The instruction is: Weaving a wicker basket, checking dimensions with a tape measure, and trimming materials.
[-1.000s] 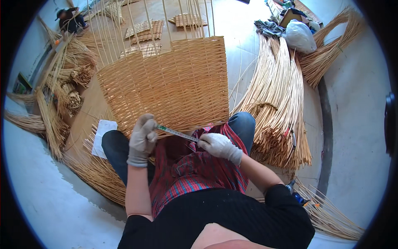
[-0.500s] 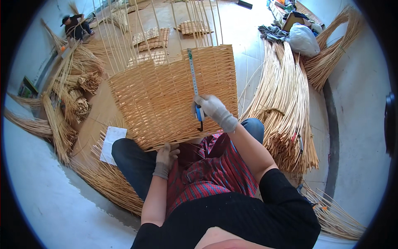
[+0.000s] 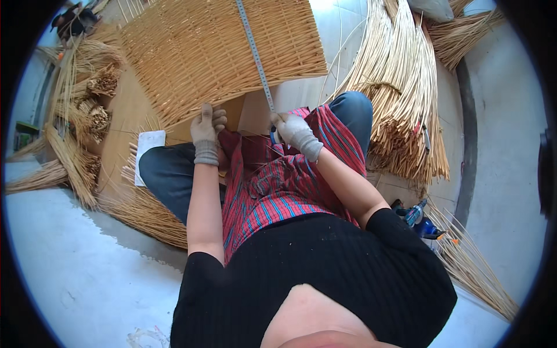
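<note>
A woven wicker panel tilts up in front of my knees, its top cut off by the view's upper edge. My left hand, in a pale knit glove, grips the panel's near edge, thumb on the front face. In my gloved right hand is a tape measure, its blue case mostly hidden by the fingers. The pulled-out blade runs up across the weave from just beyond the near edge. Where the blade's far end sits is out of view.
Bundled wicker rods lie at the right, more bundles at the left. White paper rests beside my left knee. A cordless tool lies by my right elbow. Another person sits at the far left.
My right hand has drawn the tape case toward me, from over the weave to past the near edge, lengthening the blade. The panel sits higher in the view; my left hand stays at its edge.
</note>
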### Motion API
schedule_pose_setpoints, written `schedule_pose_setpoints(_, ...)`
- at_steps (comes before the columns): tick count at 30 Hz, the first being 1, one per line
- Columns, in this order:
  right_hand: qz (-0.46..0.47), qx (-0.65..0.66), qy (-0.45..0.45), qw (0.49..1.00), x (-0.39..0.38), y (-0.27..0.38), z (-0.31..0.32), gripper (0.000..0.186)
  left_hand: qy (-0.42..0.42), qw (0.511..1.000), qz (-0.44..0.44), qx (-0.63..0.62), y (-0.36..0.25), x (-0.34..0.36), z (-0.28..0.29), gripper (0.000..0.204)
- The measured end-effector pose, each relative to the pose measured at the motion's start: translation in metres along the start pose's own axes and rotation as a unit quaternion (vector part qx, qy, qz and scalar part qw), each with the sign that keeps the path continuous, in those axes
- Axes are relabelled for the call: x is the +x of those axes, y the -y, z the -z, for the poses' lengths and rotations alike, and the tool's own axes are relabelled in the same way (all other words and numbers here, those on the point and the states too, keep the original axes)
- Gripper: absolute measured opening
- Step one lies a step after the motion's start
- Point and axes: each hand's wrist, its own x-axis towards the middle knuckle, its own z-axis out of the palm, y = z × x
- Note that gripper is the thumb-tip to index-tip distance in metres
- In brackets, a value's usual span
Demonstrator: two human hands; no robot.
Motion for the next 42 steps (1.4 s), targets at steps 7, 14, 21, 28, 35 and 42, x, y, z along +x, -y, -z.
schedule_pose_setpoints(7,-0.027,0.086,0.047,0.995,0.009,0.012,0.013,0.054,-0.027,0.999,0.001,0.028,-0.009,0.015,0.001,0.05)
schedule_pose_setpoints(14,0.03,0.045,-0.012,0.998,0.018,-0.017,-0.009,0.056,-0.014,0.998,-0.01,0.061,-0.01,-0.002,-0.003,0.048)
schedule_pose_setpoints(21,0.111,0.165,-0.027,0.98,0.014,-0.023,-0.004,0.039,-0.115,0.919,-0.241,0.289,-0.082,-0.025,0.022,0.027)
schedule_pose_setpoints(28,0.087,0.269,0.014,0.959,0.007,-0.026,-0.013,0.033,-0.205,0.862,-0.244,0.396,-0.113,0.003,0.055,0.057)
schedule_pose_setpoints(35,0.01,0.349,0.013,0.937,-0.009,-0.039,0.011,0.034,-0.208,0.871,-0.251,0.368,-0.111,-0.035,0.015,0.056)
schedule_pose_setpoints(42,-0.008,0.544,-0.002,0.839,-0.086,-0.027,0.043,0.026,0.151,0.88,-0.36,0.27,-0.097,-0.087,-0.074,0.047)
